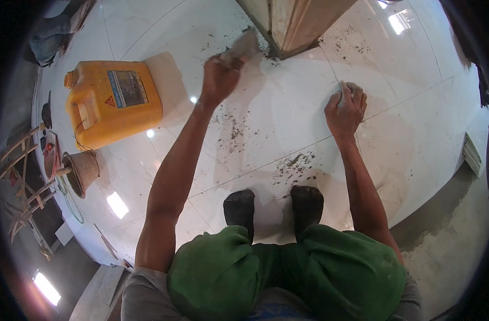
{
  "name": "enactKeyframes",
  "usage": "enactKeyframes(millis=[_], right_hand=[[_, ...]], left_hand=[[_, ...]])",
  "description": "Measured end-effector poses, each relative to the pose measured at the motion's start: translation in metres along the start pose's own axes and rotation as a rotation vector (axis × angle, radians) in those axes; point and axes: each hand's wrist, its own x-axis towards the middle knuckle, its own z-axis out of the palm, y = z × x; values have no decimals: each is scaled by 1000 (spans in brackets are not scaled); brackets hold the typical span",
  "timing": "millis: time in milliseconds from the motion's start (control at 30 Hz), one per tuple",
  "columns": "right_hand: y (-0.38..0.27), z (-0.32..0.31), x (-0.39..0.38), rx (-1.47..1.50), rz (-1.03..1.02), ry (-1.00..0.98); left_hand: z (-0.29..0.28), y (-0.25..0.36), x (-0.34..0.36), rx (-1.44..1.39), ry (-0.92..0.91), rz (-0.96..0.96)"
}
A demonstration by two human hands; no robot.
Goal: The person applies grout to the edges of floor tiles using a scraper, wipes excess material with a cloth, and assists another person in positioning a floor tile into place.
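Observation:
My left hand (219,81) grips a blurred grey flat tool (244,45), perhaps a scraper, low over the floor beside the bottom of a beige square post (292,24). To the right, my right hand (345,109) rests at the white tile floor (394,112) with bent, closed fingers; whatever is under them, if anything, is hidden. Dark, crumbly debris (295,163) lies scattered between my hands and around the post's base. My feet in dark socks (238,208) are on the tiles below.
A yellow plastic jerrycan (115,107) stands left of my left arm, with a dirty bucket (79,171) nearer me. Wooden strips (25,182) lie along the far left edge, and a grey fabric bundle (46,40) at upper left. A rough concrete surface (442,224) borders the tiles at right.

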Motion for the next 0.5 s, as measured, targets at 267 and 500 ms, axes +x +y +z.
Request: enactKeyframes(millis=[267,500], right_hand=[[-5,-2,3,23,24,-40],[17,-12,4,-26,16,-6]], left_hand=[[-76,12,56,444,7,33],[-44,109,136,1082,86,39]])
